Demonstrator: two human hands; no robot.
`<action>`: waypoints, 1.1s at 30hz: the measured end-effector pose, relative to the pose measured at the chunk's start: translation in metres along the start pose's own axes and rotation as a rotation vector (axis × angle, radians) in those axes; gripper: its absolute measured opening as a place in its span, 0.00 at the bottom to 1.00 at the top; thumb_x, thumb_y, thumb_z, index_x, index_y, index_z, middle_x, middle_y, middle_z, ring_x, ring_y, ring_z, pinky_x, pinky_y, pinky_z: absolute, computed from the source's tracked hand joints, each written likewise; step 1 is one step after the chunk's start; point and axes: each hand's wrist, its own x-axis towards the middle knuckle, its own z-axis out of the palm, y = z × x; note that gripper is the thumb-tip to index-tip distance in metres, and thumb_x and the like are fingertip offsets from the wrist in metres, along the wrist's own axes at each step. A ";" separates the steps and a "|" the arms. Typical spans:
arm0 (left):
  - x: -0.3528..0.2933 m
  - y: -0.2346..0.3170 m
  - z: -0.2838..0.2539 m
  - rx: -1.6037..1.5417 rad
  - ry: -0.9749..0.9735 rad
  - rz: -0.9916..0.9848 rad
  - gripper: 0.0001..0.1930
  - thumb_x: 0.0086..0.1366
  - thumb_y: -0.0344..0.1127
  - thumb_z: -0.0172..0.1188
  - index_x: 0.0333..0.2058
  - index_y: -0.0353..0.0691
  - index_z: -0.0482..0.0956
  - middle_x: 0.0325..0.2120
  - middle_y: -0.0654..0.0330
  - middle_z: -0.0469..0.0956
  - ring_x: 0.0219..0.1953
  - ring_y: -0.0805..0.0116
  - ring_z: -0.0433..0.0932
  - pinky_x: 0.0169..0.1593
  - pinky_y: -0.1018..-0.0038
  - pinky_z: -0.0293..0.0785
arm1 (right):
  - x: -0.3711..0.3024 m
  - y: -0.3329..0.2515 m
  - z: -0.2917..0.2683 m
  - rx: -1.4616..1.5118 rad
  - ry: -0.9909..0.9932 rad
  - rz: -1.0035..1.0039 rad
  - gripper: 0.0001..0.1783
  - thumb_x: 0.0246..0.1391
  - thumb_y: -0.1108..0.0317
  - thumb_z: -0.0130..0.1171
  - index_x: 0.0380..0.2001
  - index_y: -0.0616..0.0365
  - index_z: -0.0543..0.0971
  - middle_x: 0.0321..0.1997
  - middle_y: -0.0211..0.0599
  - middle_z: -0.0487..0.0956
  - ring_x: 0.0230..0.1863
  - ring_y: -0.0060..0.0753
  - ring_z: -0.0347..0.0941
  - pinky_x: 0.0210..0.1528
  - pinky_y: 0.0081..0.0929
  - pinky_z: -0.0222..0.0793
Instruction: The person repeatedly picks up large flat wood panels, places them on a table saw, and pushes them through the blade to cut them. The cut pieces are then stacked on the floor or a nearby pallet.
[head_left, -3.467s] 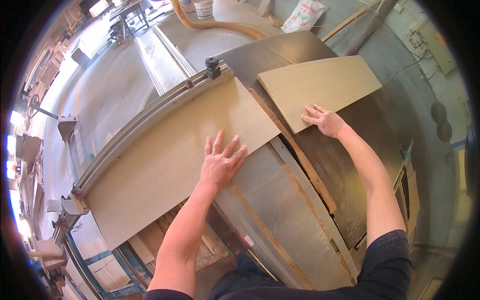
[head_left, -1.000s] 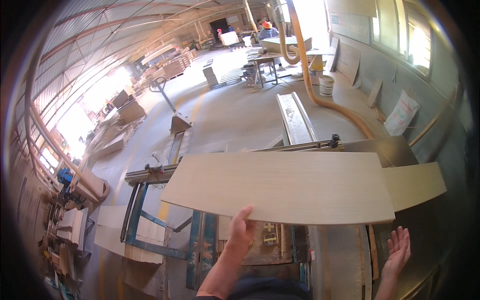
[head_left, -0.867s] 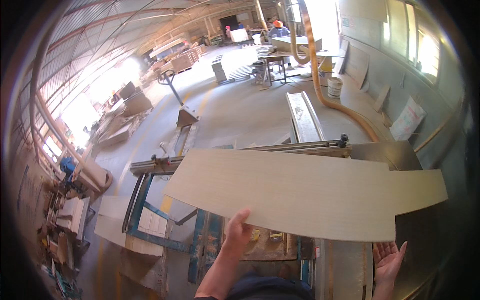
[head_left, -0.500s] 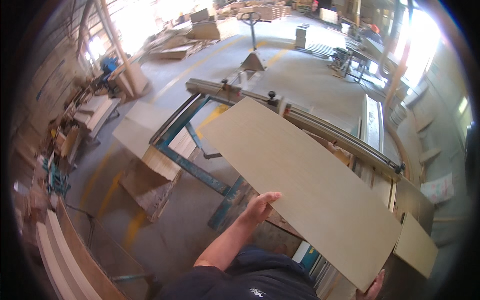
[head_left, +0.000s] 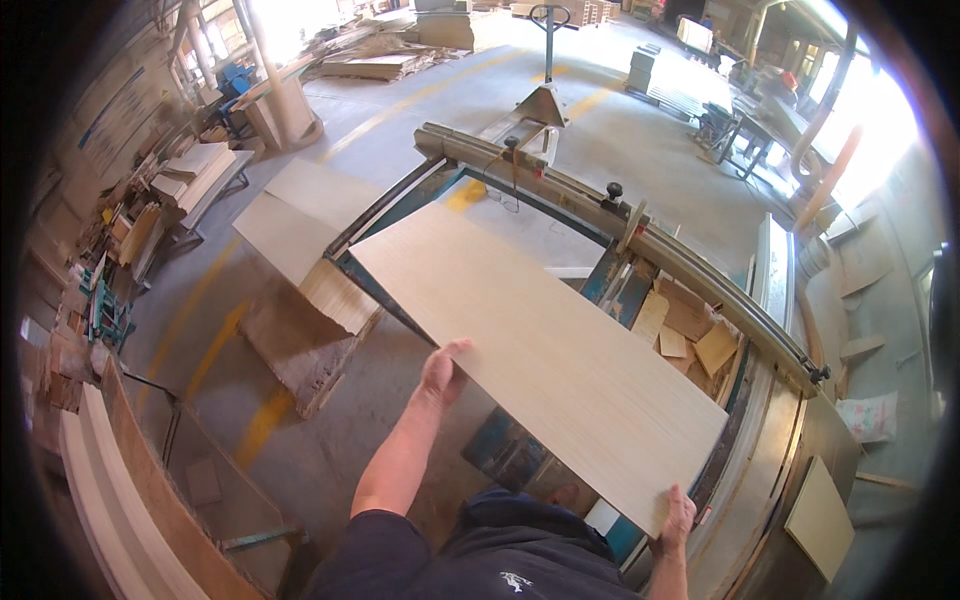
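Observation:
A long, pale wooden board lies across my front, slanting from upper left to lower right. My left hand grips its near long edge, thumb on top and the other fingers hidden beneath. At the board's right end, my right hand holds the near corner, fingers wrapped round the edge. Beneath and beyond the board is a saw table with a teal frame and a long metal fence rail. Whether the board rests on the frame or is held just above it, I cannot tell.
Offcuts lie in a recess beside the rail. A small panel sits on the machine's right surface. Stacked boards stand left of the frame, and long strips at lower left. A pallet jack stands beyond.
The board has shifted left and toward me, away from the fence rail, baring the offcuts. Both hands moved with it, and the right hand shows more fully. My view has also shifted.

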 end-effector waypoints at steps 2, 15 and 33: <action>0.022 0.024 -0.018 -0.033 0.050 0.044 0.13 0.72 0.37 0.60 0.49 0.35 0.82 0.43 0.57 0.85 0.48 0.60 0.84 0.56 0.64 0.80 | 0.019 0.011 0.045 0.011 -0.040 -0.024 0.18 0.74 0.61 0.59 0.26 0.52 0.80 0.24 0.19 0.78 0.22 0.14 0.71 0.24 0.19 0.64; 0.122 0.100 -0.108 -0.185 0.449 0.361 0.20 0.78 0.41 0.56 0.61 0.36 0.77 0.59 0.54 0.80 0.60 0.55 0.79 0.65 0.59 0.77 | 0.122 0.107 0.224 -0.291 -0.084 -0.079 0.16 0.72 0.61 0.63 0.32 0.61 0.85 0.26 0.13 0.73 0.26 0.10 0.62 0.25 0.20 0.55; 0.047 -0.011 -0.075 -0.054 0.581 0.258 0.32 0.76 0.53 0.61 0.59 0.23 0.72 0.58 0.43 0.77 0.54 0.47 0.82 0.55 0.49 0.86 | 0.091 0.082 0.241 -0.512 -0.533 0.380 0.29 0.72 0.41 0.57 0.35 0.61 0.82 0.31 0.38 0.87 0.28 0.28 0.85 0.25 0.27 0.80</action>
